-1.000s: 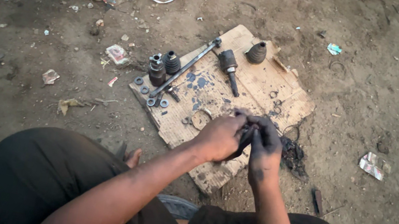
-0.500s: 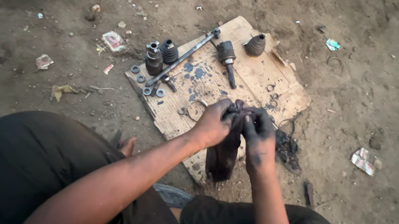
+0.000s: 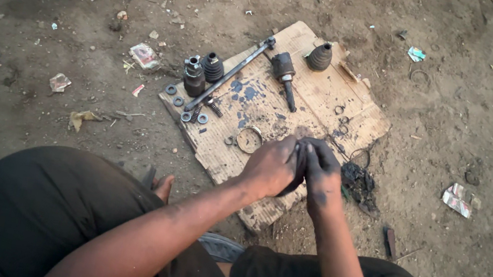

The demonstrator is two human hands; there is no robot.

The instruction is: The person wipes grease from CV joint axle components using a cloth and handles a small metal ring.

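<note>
Left of centre on the cardboard sheet (image 3: 325,92): rubber boots (image 3: 212,66), washers (image 3: 171,89), long shaft (image 3: 229,74). Centre frame: left hand (image 3: 270,166) and right hand (image 3: 321,172), fingers closed together on a dark greasy rag (image 3: 299,168). Looks soft, limp, slippery; grip by bunching. Right: grease clump (image 3: 358,180) on dirt.

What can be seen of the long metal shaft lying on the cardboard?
The long metal shaft is a slim, dark, greasy-looking rod with a knobbed end at its upper right. It lies flat and diagonal on the worn cardboard sheet, running from near the washers at lower left up toward the stubbed joint piece. A ribbed rubber boot sits close beside it. Neither hand touches it.
</note>
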